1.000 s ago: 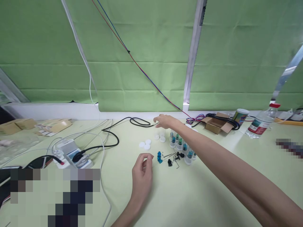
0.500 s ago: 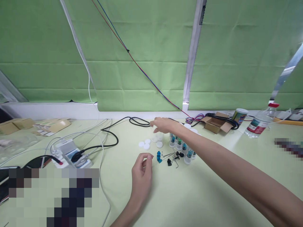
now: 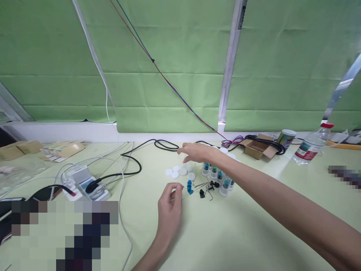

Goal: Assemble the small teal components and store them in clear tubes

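- Fingers of the right hand are stretched out and slightly bent, thumb hanging lower with a gap below the forefinger. They're right at the tops of two clear plastic cylindrical vials standing near the middle of the pale green tabletop. Can't tell if they're actually gripping one, see-through plastic barely shows up there.
- Left hand is nearer the camera, fingers loosely curled, thumb tip close to the forefinger. Not clenched, but can't tell if anything's pinched in there.
- Clear plastic bottle with a red cap, off to the right. Label's red, white and dark; print's too small to read.
- Open brown cardboard box with black cable bundled on it.
- Multicoloured cylindrical can with a white lid, between box and bottle. Lettering's too blurry.
- Clear vials with blue and green parts inside, grouped beside the right forearm.
- Three flat round white discs, just left of the two vials.
- Bright blue lumpy piece, near small black parts.
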Motion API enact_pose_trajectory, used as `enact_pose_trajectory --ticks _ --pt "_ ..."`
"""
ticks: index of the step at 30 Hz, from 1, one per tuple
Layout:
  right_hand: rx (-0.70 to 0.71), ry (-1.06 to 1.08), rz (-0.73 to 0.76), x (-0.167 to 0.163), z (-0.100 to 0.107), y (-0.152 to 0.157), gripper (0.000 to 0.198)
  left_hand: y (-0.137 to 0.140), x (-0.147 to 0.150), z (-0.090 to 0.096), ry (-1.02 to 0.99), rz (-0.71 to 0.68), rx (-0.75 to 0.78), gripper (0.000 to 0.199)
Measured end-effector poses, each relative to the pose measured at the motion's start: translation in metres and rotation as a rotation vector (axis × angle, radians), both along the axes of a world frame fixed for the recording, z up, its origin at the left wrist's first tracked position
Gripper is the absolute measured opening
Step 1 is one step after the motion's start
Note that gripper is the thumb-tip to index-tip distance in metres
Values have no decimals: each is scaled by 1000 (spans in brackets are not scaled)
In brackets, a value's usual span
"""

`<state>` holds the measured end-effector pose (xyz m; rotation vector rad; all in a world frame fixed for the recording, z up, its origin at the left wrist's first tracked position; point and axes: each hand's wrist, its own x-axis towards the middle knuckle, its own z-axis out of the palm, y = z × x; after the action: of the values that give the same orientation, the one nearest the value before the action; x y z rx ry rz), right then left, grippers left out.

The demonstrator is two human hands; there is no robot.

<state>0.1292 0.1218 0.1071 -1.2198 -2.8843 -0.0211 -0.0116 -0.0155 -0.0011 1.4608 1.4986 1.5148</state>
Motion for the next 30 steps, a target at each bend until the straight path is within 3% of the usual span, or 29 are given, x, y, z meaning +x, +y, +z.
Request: enact_pose_trajectory --ticks 4,30 --pt "7 5 3 1 -1 0 41 0 0 -2 -20 -79 -53 35" --pt "33 -32 -72 5 2 -5 61 1 -1 -3 -3 -111 -48 31"
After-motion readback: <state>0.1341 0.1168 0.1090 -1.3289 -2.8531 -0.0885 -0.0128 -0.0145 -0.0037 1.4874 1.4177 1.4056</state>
